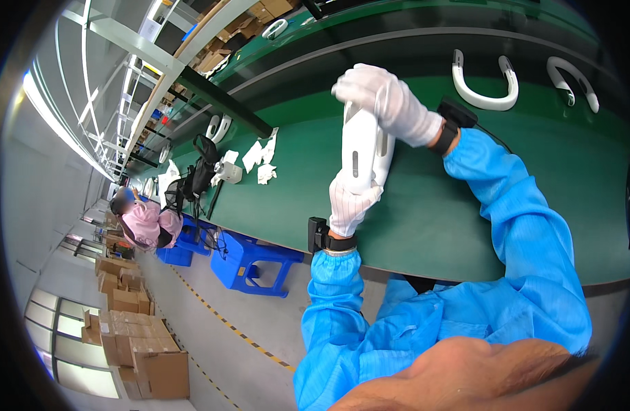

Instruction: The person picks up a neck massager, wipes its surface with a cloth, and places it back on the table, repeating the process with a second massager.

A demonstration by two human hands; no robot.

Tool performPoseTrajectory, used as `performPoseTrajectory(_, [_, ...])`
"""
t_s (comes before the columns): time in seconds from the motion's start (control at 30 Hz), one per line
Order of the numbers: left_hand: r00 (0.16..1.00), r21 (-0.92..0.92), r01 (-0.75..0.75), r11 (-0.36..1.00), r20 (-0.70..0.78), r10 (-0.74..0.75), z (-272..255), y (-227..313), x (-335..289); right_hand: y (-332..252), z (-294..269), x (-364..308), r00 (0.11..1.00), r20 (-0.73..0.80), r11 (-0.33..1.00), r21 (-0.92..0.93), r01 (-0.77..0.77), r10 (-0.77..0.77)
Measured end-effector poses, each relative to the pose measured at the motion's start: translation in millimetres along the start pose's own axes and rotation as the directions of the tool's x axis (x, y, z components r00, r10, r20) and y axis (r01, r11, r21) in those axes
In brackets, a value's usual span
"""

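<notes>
A white U-shaped neck fan (359, 147), with a dark slot along one arm, is held over the green bench between my two white-gloved hands. Its arm ends point down toward me, and my left hand (352, 207) is closed around them from below. My right hand (390, 103) covers the curved upper part, its fingers bent over it; what lies under that palm is hidden. Two more white U-shaped neck fans lie at the back right of the bench: one (489, 103) opens away from me, and another (574, 72) sits farther right.
The green bench (438, 205) has a raised dark ledge behind it. White cloth scraps (260, 156), a white bottle (230, 171) and a black bag (204, 164) lie to the left. Blue stools (256, 264), a seated person (147, 219) and cardboard boxes (157, 366) are beyond.
</notes>
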State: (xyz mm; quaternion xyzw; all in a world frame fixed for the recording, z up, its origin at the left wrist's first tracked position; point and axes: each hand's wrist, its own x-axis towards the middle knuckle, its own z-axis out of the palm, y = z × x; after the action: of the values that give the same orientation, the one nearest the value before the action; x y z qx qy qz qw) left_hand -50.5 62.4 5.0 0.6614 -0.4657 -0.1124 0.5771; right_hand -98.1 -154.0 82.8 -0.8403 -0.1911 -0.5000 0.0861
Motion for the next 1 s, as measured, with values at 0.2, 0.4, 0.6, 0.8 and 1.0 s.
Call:
performPoseTrajectory(0.2, [0.995,-0.531,-0.05,0.846,-0.104,-0.007,-0.2,-19.6,-1.9,-12.6,35.7,-8.7,0.974,-0.223,0.995,0.098,-0.007,0.029])
performPoseTrajectory(0.4, [0.914,-0.918,-0.063,0.39,-0.21,-0.346,-5.6,-34.2,9.9,-65.1,64.6,-24.5,0.982,-0.084,0.952,0.243,0.186,-0.17])
performPoseTrajectory(0.6, [0.996,-0.937,-0.043,0.346,-0.068,-0.06,-54.7,-68.5,10.7,-82.2,84.9,-53.1,0.912,0.252,0.869,0.461,0.18,-0.322])
performPoseTrajectory(0.8, [0.937,-0.952,-0.123,0.28,-0.205,-0.284,-40.0,-51.9,21.1,-56.6,94.5,-73.2,0.907,0.278,0.867,0.473,0.157,-0.316])
performPoseTrajectory(1.0, [0.942,-0.959,-0.123,0.255,-0.194,-0.273,-39.6,-55.0,16.4,-44.1,88.7,-81.3,0.929,0.255,0.837,0.539,0.095,-0.269])
